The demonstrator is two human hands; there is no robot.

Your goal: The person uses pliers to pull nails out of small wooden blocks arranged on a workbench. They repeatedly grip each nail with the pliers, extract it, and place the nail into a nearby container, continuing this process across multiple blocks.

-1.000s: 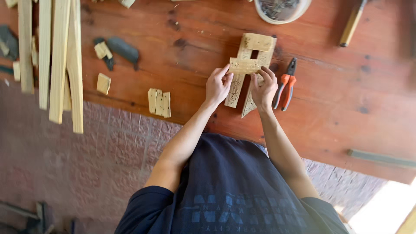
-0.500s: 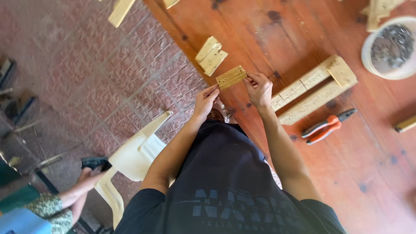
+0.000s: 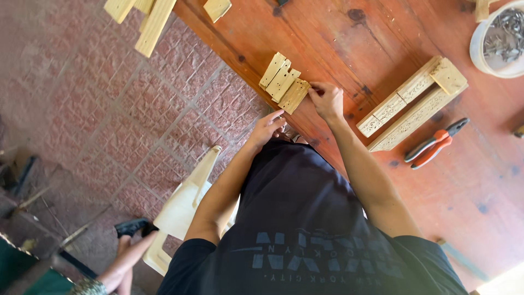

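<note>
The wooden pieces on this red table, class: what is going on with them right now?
A person in a dark shirt leans over the red table. The right hand touches a small wood block beside a short stack of similar blocks near the table edge. The left hand pinches something small, too tiny to identify. A partly built wooden frame, orange-handled pliers and a white tub of nails lie farther along.

Table — reddish-brown, dark knots and streaked grain. Small wood blocks — pale yellow, speckled with tiny holes. Wooden frame — pale yellow, pitted faces. Pliers — orange handles, black jaws. Bucket — white, grey metal contents. Floor — dull pinkish-red textured brick pattern. Chair — cream. Shirt — black, grey print.
</note>
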